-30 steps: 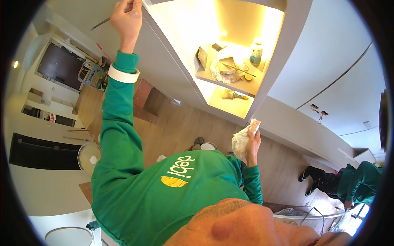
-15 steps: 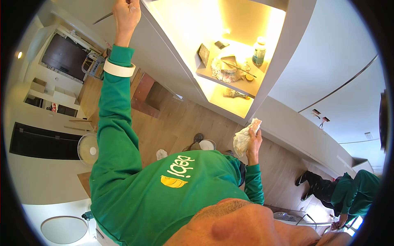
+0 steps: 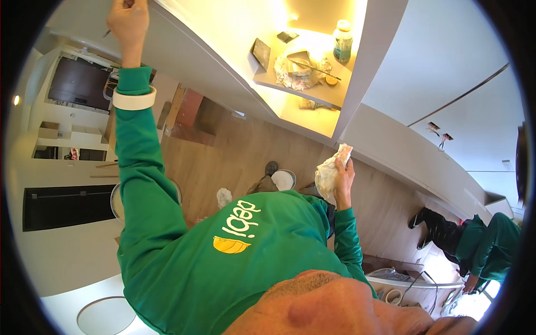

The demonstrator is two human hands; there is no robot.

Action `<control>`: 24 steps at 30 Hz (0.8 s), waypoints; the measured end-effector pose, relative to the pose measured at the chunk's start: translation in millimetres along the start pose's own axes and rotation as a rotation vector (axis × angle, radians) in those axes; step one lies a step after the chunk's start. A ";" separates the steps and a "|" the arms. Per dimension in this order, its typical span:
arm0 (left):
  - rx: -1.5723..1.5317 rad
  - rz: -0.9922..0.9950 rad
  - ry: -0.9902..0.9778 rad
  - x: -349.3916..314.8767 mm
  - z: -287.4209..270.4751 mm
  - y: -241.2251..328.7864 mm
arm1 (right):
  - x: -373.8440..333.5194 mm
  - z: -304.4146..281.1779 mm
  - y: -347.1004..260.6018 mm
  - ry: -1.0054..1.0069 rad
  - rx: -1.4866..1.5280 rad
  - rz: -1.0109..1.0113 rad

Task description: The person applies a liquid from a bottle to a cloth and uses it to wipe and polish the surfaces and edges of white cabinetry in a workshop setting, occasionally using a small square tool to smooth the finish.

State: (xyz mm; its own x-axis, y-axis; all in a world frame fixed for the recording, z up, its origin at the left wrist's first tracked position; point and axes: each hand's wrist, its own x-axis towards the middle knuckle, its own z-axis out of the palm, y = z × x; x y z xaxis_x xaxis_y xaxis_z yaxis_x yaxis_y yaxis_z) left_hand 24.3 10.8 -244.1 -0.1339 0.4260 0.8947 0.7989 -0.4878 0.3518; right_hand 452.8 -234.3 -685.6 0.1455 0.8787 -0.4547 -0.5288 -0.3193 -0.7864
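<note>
My left hand (image 3: 128,25) is raised at the upper left, beside the cabinet's pale side. Its fingers are curled closed and partly cut off by the top edge; a thin dark stick end shows just beside it, but what it grips is unclear. A roll of masking tape (image 3: 134,100) rings my left forearm over the green sleeve. Lower, at the right of my body, my right hand (image 3: 344,181) grips a crumpled whitish cloth (image 3: 326,177). This cloth is below the corner of a lit, open shelf unit (image 3: 312,124).
The shelf holds a glass jar (image 3: 343,44), a dark flat plate (image 3: 261,53), a crumpled wrap (image 3: 290,77) with a thin brush, and a paintbrush (image 3: 310,104) beneath. A white bucket (image 3: 283,179) stands by my feet. Another person (image 3: 474,245) works at the right; wires (image 3: 445,138) poke from the wall.
The view has shifted a little. My left hand and arm have moved left; my right hand still holds the cloth at nearly the same spot.
</note>
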 end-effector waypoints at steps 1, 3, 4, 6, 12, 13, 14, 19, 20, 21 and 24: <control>-0.001 -0.029 -0.002 0.7 -1.8 -5.8 | 0.3 -2.8 3.3 -0.004 0.002 0.003; 0.000 -0.080 0.003 4.3 -2.1 -5.4 | 3.1 -6.0 8.2 0.009 0.003 0.012; 0.028 -0.074 -0.011 3.6 -1.1 -3.2 | 3.9 -8.2 10.4 0.014 0.001 0.014; 0.084 -0.058 -0.029 3.6 -1.5 0.9 | 7.0 -11.1 13.2 0.018 -0.008 0.014; -0.017 -0.036 -0.112 -42.9 5.3 6.4 | 11.9 -10.8 5.6 0.003 -0.002 -0.004; -0.002 0.000 -0.126 -54.7 7.0 11.1 | 11.6 -11.8 2.9 0.003 -0.006 -0.009; 0.017 0.040 -0.136 -65.8 6.8 17.6 | 12.4 -11.1 0.1 -0.003 -0.008 -0.015; 0.024 0.139 -0.155 -121.3 16.9 36.7 | 9.4 -7.8 -11.8 -0.010 -0.023 0.011; 0.016 0.133 -0.168 -134.5 18.4 36.9 | 10.2 -8.6 -10.0 -0.020 -0.013 0.020; 0.013 0.122 -0.181 -148.1 18.4 38.6 | 9.6 -7.5 -11.8 -0.032 -0.008 0.035; -0.047 0.111 -0.215 -183.0 21.1 49.4 | 9.8 -3.0 -9.9 -0.090 -0.039 0.052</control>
State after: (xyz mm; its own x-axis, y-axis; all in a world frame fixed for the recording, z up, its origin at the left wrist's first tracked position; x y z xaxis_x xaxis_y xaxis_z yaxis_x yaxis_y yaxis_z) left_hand 100.7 -75.2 -396.3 0.0851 0.5181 0.8510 0.7729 -0.5734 0.2718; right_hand 462.0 -223.6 -683.5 0.0422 0.8881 -0.4577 -0.5008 -0.3776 -0.7789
